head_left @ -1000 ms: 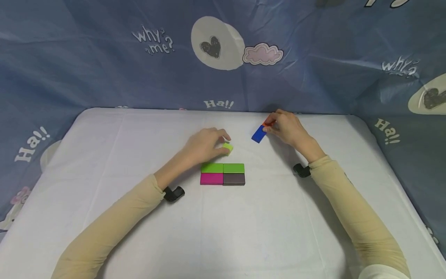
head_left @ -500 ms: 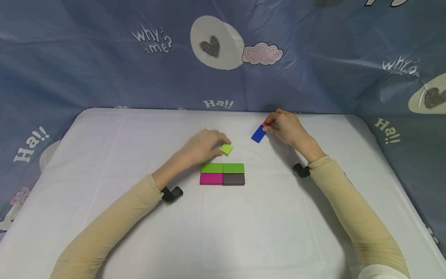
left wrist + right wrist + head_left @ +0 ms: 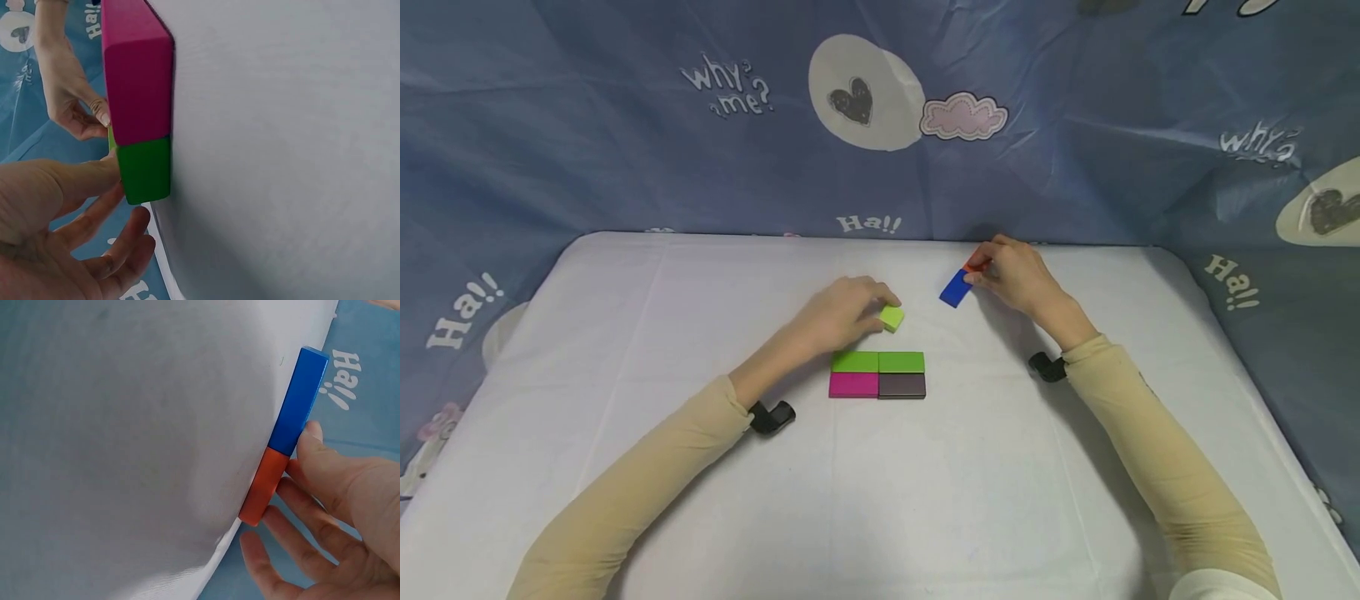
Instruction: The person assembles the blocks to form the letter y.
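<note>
My left hand [image 3: 838,312] pinches a small lime-green block [image 3: 892,317] between thumb and index finger, just behind a group of blocks. Two green blocks [image 3: 902,362] form that group's back row, with a magenta block [image 3: 853,385] and a dark grey block [image 3: 902,386] in front. To the right, my right hand [image 3: 1017,271] holds an orange block [image 3: 265,486] that lies end to end with a blue block [image 3: 300,403]. The thumb is at their joint. In the left wrist view, the magenta block [image 3: 140,87] and one green block [image 3: 145,170] mostly hide the lime-green one.
A white cloth [image 3: 880,492] covers the table. Behind it rises a blue printed curtain [image 3: 700,167], close to the right hand's fingers. Black wrist cameras [image 3: 772,418] hang under both wrists, near the cloth.
The lime-green block has turned and shifted slightly in the left hand's fingers, and that hand made small movements. The right hand and its two blocks stay practically still.
</note>
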Demonstrator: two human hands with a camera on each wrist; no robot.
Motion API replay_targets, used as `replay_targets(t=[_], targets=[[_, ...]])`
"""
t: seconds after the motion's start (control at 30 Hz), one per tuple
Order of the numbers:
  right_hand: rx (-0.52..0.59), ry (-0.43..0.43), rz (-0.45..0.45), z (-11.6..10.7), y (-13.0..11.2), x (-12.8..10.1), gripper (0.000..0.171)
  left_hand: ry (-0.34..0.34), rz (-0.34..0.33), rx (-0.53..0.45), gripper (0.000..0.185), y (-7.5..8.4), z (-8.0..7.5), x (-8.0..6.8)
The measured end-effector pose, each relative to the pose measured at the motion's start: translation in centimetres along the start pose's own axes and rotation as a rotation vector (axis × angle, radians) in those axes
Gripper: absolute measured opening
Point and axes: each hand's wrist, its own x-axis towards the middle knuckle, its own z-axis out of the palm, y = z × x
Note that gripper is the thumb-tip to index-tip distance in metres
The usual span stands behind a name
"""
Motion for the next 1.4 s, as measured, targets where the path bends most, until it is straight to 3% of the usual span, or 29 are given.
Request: replay_targets(t=[0.33, 0.67, 1.4], targets=[[-0.013, -0.012, 0.003, -0.1, -0.2, -0.1, 0.029, 0.013, -0.021, -0.034, 0.037, 0.5, -0.2, 0.0], [-0.017, -0.015, 0.002, -0.1, -0.1, -0.2, 0.029, 0.012, 0.007, -0.035, 0.037, 0.8, 0.1, 0.3], [-0.028, -0.006, 0.002, 0.2, -0.3, -0.1, 0.027, -0.016, 0.052, 0.043, 0.035, 2.0, -0.7, 3.1]])
